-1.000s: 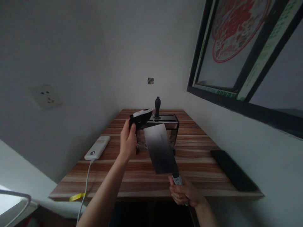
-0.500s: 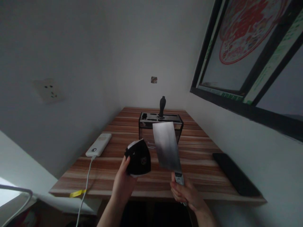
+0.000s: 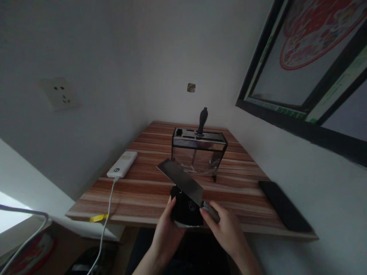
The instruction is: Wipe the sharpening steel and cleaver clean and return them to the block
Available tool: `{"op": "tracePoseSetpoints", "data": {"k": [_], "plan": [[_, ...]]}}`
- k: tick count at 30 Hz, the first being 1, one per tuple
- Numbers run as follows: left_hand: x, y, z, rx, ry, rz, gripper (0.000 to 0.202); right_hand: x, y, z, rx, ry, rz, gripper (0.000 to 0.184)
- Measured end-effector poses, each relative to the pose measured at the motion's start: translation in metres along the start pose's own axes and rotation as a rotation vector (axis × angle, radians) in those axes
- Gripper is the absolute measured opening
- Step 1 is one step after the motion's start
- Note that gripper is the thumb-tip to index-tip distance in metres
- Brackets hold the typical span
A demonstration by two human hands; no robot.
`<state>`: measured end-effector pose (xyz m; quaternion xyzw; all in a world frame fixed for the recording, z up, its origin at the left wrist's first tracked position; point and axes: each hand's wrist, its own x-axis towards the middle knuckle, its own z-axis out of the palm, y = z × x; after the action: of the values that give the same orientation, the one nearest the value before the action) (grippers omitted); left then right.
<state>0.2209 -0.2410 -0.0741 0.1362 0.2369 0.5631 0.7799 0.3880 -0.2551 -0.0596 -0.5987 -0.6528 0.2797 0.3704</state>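
Note:
My right hand (image 3: 226,229) is closed around the grey handle of a cleaver (image 3: 183,180). Its broad metal blade slants up to the left, over the top of a folded black cloth (image 3: 185,214) with a small emblem and a pale edge. My left hand (image 3: 168,233) grips that cloth from its left side, thumb in front. Whether the blade touches the cloth I cannot tell. Behind them stands a knife block (image 3: 213,135) with a slotted metal top and see-through sides. A dark-handled knife or sharpening steel (image 3: 203,120) is upright in it.
On the left of the wooden table (image 3: 149,168) lies a white power bank (image 3: 123,164) with a white cable (image 3: 107,214) running off the front edge. Near that edge is yellow tape (image 3: 97,218). A black phone-like slab (image 3: 282,204) lies on the right, beside the wall.
The cleaver has tilted from nearly upright to leaning left, and now lies over the black cloth. My hands have come closer together. The view has shifted slightly downward.

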Motion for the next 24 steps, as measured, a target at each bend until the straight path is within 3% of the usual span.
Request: {"op": "tracePoseSetpoints", "data": {"k": [6, 10, 15, 19, 22, 24], "plan": [[-0.003, -0.001, 0.009, -0.093, 0.129, -0.045, 0.022, -0.007, -0.007, -0.002, -0.064, 0.019, 0.012, 0.024], [-0.005, -0.004, 0.007, -0.050, 0.184, -0.059, 0.017, -0.009, -0.016, -0.011, -0.092, -0.118, 0.054, 0.023], [-0.009, -0.007, 0.007, -0.005, 0.173, -0.006, 0.026, -0.010, -0.003, -0.009, 0.137, -0.249, 0.089, 0.033], [-0.012, -0.008, 0.009, 0.072, 0.221, 0.134, 0.035, -0.011, 0.009, -0.002, 0.217, -0.524, 0.294, 0.044], [-0.015, -0.006, 0.001, 0.287, 0.299, 0.320, 0.028, -0.009, 0.008, 0.000, 0.201, -0.452, 0.170, 0.037], [-0.018, -0.004, -0.011, 0.484, 0.346, 0.527, 0.021, -0.005, 0.006, 0.002, 0.159, -0.363, 0.038, 0.032]]}}
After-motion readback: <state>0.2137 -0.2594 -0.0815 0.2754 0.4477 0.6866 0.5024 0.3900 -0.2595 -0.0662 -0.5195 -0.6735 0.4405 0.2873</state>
